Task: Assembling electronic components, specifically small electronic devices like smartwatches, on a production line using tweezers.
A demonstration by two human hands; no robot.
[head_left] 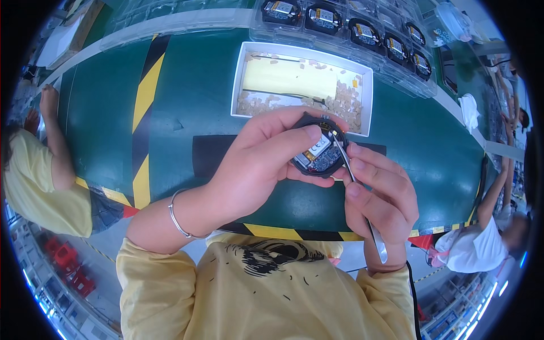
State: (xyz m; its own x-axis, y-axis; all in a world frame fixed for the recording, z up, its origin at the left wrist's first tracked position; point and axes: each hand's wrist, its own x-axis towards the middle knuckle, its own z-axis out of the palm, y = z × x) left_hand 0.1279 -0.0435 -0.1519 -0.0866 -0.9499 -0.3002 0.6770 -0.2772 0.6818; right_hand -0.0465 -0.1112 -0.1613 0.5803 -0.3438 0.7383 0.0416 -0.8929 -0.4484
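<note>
Round black device (324,161), open side up, sits in the left hand (258,153), above the green table (453,147) and just in front of the white box (234,85). Left fingers gripping it at the rim, thumb over the inside by the white-labelled part (319,147). Right hand (385,198) has fingers closed on a slim metal tool (378,243), likely tweezers; tip at the device's inner edge, beside a small pale yellow spot (335,133). Contact at the tip: can't tell. Step in hand looks like detail work inside the housing, maybe placing or pressing 1 small piece; box holds many tan flakes (347,105), possibly the supply. Next move probably calls for a steady left grip and light, exact tip pressure, clear of the circuit board. At least 6 similar units (364,33) in the clear tray (345,48) behind.
</note>
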